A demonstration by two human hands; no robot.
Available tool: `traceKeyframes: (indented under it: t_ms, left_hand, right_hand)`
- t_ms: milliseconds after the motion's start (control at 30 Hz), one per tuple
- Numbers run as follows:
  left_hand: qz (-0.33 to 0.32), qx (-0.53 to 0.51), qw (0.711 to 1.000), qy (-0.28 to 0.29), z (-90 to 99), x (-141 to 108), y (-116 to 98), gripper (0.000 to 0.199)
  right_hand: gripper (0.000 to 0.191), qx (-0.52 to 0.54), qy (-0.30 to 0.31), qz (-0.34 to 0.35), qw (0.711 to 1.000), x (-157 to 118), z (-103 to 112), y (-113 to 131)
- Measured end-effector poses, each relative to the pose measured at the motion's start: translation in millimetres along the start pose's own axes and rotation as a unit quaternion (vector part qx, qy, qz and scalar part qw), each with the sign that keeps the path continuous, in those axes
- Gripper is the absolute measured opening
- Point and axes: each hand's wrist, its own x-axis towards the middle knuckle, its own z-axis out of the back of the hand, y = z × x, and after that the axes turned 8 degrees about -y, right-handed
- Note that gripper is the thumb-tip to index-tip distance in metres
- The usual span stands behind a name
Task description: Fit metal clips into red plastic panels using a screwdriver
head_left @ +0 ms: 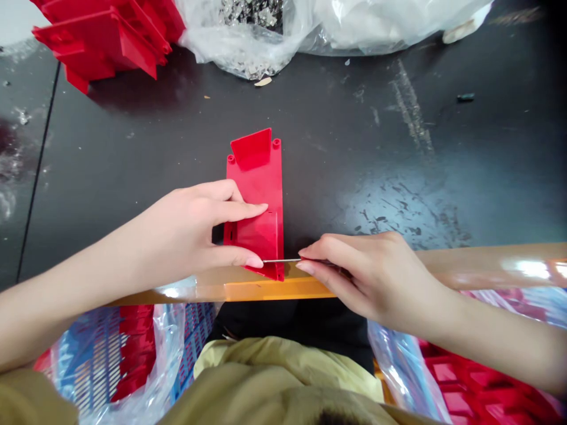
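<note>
Red plastic part [259, 180] is on the black tabletop [345, 130], front and center, near end over the amber edge strip [478, 262], just shy of the outer lip. Open room: tabletop runs wide to the right, dark flecks on it; ahead it goes on to the clear bags [305, 35]. Red stack [106, 41] sits far left, well apart. Left side of part is taken up by the left hand [190, 227].

Long axis points away from the person, roughly square to the table edge. Raised flap and two round bosses at the far end.

Left thumb and index are spread wide; index lies on the top face, thumb at the near end. Other fingers curl at the left edge, mostly hidden; can't tell if they grip. Right hand [363, 271] is closed in a pinch on a slim metal tool [283, 260], handle mostly covered. Tool lies crosswise to the part, tip leftward, at the left thumb.
</note>
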Motion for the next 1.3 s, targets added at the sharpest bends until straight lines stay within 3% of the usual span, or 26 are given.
traceKeyframes:
  t_ms: [233, 467, 900, 1100, 1300]
  left_hand:
    - [-0.016, 0.103, 0.995, -0.001, 0.7, 6.4, -11.2, 0.041]
    - [-0.070, 0.266, 0.960, 0.044, 6.6, 22.5, -21.9, 0.048]
    - [-0.120, 0.239, 0.963, 0.026, 9.1, 27.0, -17.0, 0.052]
    - [-0.111, 0.240, 0.964, 0.014, 7.4, 26.9, -14.1, 0.051]
    - [-0.097, 0.241, 0.965, 0.018, 9.3, 30.2, -14.0, 0.050]
  right_hand:
    - [0.023, -0.028, -0.012, 0.015, 0.999, -2.5, -4.7, 1.4]
    - [0.017, -0.049, -0.032, -0.008, 0.998, -5.5, -4.9, 3.8]
    - [0.023, -0.003, 0.013, -0.082, 0.997, 1.0, 2.2, 13.0]
    - [0.022, 0.019, -0.003, -0.125, 0.992, -1.7, -2.7, 18.7]
    - [0.029, 0.030, 0.035, -0.182, 0.982, 2.9, -0.9, 23.2]
